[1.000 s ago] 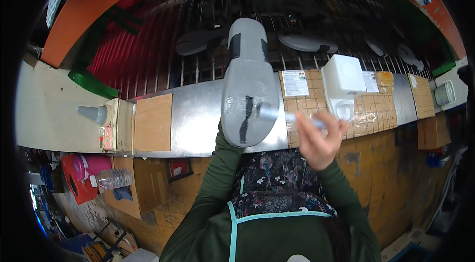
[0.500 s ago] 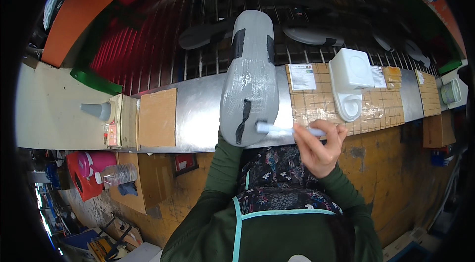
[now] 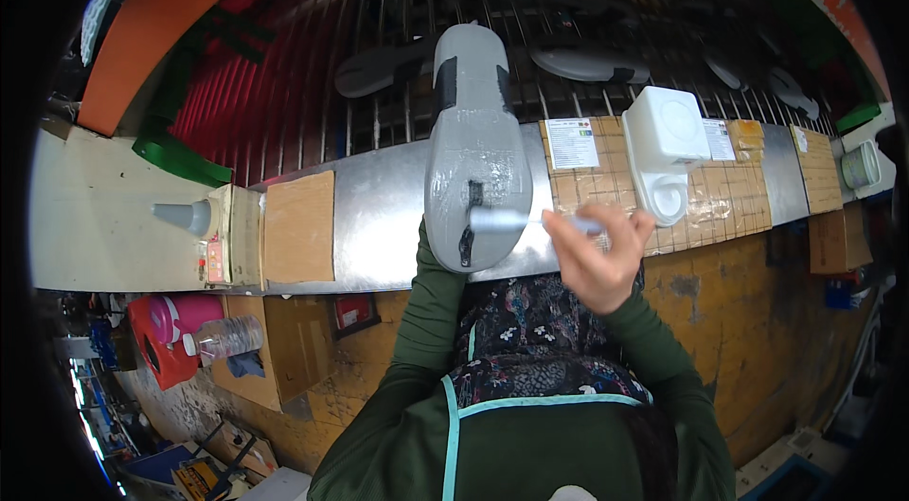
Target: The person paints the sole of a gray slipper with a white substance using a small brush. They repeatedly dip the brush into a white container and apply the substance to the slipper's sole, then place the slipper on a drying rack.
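Note:
A grey shoe sole [image 3: 481, 151] with a wet, shiny surface and black patches is held up over the metal edge of the bench. My left forearm [image 3: 428, 302] runs in under its near end; the left hand itself is hidden beneath the sole, which rests on it. In my right hand [image 3: 603, 259] a pale brush [image 3: 511, 221] is pinched between thumb and fingers. Its blurred tip touches the sole beside the long black slot in the near half. A white plastic dispenser [image 3: 668, 132] with a round cup at its front stands to the right.
Behind the bench strip, a rack of metal rods [image 3: 379, 113] carries several other soles [image 3: 589, 65]. Cardboard [image 3: 743, 193] lies under the dispenser, and another cardboard piece [image 3: 299, 228] at left. A grey cone [image 3: 185, 215] sits farther left. A clear bottle [image 3: 227, 337] is below the bench.
The brush has moved from the sole's near right edge leftward and slightly away, onto the black slot. My right hand followed it. The sole has tilted and shifted a little.

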Tool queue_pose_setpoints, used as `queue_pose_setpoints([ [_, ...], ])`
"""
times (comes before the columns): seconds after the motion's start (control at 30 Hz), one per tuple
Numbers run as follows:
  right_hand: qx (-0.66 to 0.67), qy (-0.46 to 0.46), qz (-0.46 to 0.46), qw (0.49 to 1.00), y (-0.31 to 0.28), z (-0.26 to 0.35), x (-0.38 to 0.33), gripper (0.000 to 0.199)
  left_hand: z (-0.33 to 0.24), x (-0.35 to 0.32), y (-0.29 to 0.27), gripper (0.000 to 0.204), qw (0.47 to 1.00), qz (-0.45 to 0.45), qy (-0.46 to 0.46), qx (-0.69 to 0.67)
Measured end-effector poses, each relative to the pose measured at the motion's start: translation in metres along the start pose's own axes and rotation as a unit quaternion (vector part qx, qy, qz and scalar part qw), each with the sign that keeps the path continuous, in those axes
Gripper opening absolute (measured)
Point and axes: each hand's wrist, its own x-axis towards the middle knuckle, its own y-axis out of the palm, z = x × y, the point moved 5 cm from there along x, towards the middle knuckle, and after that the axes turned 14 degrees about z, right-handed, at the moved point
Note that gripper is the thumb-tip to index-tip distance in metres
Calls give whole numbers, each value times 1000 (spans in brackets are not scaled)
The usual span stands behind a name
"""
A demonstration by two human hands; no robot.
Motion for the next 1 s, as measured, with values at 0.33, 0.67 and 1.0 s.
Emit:
queue_pose_setpoints([
  [0.33,46,90,12,995,7,-33,10,24,12,-2,12,50,999,25,-26,9],
  [0.67,-12,47,-48,998,5,-42,40,24,11,-16,14,52,998,25,-55,23],
  [1.0,-76,83,-51,992,-3,-40,14,27,4,-36,5,54,999,-15,-45,25],
])
